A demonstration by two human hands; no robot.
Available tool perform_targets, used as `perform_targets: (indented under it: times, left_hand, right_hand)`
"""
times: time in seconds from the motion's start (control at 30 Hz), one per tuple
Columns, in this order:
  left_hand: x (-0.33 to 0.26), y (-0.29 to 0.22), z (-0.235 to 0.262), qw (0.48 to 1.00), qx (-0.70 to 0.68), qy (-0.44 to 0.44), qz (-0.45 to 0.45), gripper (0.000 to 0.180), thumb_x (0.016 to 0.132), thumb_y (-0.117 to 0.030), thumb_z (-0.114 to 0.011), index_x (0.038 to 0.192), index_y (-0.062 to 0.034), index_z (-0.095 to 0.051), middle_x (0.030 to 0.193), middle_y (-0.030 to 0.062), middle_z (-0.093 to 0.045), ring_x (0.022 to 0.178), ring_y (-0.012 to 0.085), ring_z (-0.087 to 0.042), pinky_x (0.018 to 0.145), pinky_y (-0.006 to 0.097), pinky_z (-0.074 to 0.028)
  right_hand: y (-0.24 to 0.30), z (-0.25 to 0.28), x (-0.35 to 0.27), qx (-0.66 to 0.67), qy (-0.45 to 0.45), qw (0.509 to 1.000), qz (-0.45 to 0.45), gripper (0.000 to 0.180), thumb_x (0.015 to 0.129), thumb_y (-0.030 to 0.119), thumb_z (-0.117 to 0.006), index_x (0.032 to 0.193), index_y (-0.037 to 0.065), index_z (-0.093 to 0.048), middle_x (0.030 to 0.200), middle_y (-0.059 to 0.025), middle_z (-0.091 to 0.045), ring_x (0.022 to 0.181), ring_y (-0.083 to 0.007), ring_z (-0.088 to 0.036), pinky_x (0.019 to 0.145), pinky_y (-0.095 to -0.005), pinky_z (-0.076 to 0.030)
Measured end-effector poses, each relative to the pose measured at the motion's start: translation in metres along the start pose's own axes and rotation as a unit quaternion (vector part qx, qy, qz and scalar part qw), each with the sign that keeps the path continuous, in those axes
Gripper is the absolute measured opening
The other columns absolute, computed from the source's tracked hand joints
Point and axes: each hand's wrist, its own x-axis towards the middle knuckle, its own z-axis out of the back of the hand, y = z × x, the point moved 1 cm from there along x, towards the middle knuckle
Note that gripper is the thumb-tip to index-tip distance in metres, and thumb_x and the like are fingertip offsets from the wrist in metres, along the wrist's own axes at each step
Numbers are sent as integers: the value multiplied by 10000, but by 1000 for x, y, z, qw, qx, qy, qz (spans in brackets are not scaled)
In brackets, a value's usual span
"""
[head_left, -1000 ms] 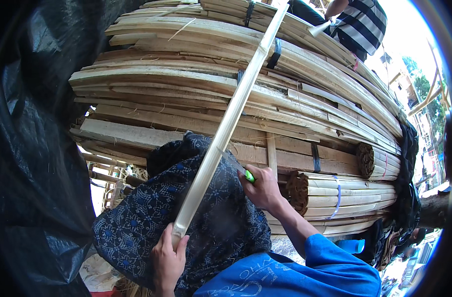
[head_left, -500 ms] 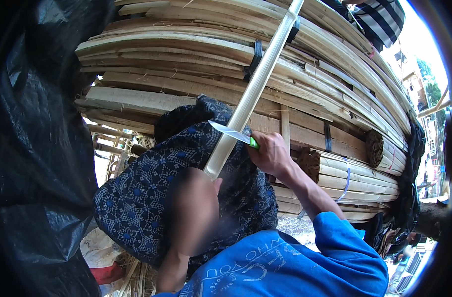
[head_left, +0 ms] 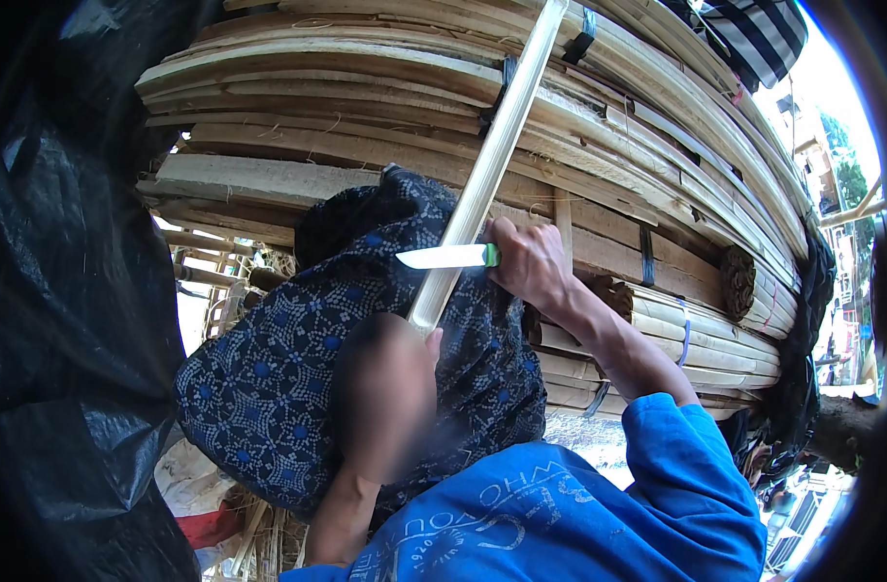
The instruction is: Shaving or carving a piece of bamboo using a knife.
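A long pale bamboo strip (head_left: pixel 502 136) runs from the top centre down to my left hand (head_left: pixel 385 388), which is blurred and closed around its lower end. My right hand (head_left: pixel 531 262), at the end of a blue sleeve (head_left: pixel 696 475), grips a knife by its green handle. The knife blade (head_left: pixel 439 257) points left and lies across the strip just above my left hand. Both hands work over a dark blue patterned cloth (head_left: pixel 259 388) spread beneath them.
A big stack of bamboo slats (head_left: pixel 366 97) fills the background, with rolled bundles (head_left: pixel 739 281) at the right. Black plastic sheeting (head_left: pixel 65 291) covers the left side. Someone in a striped garment (head_left: pixel 754 29) stands at the top right.
My left hand has slid up the strip toward the knife. The blade, earlier hidden behind the strip, now lies across it, and my right hand has lifted a little.
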Motion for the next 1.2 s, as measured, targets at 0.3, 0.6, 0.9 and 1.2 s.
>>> perform_targets:
  times: [0.3, 0.6, 0.9, 1.2]
  left_hand:
    - [0, -1, 5, 999, -54, 3, -9, 390, 968, -400, -516, 887, -19, -498, 566, 199, -609, 538, 368, -652, 420, 432, -507]
    - [-9, 2, 26, 995, -95, 6, 23, 382, 956, -390, -538, 872, -20, -498, 592, 226, -612, 581, 399, -650, 454, 467, -505]
    - [-15, 9, 26, 992, -114, -16, 53, 383, 952, -364, -569, 814, -17, -487, 589, 214, -593, 609, 411, -638, 461, 463, -457]
    - [-63, 28, 21, 986, -144, -16, 86, 394, 933, -412, -568, 893, -21, -534, 642, 255, -621, 648, 433, -643, 499, 497, -513]
  right_hand:
    - [-5, 7, 10, -41, -10, 998, -41, 124, 785, 144, -650, 802, 31, -602, 550, -170, -595, 461, -318, -606, 486, -424, -486]
    - [-9, 10, 36, -85, -46, 995, -17, 85, 813, 131, -636, 837, 50, -649, 565, -104, -625, 423, -208, -587, 401, -352, -473]
    - [-11, 4, 52, -106, -34, 992, 55, 78, 801, 156, -661, 832, 93, -626, 550, -48, -578, 363, -189, -460, 398, -360, -434]
    - [-19, 67, 46, -140, -136, 981, -21, 207, 838, 200, -589, 759, 37, -688, 582, -163, -617, 462, -268, -604, 471, -373, -496]
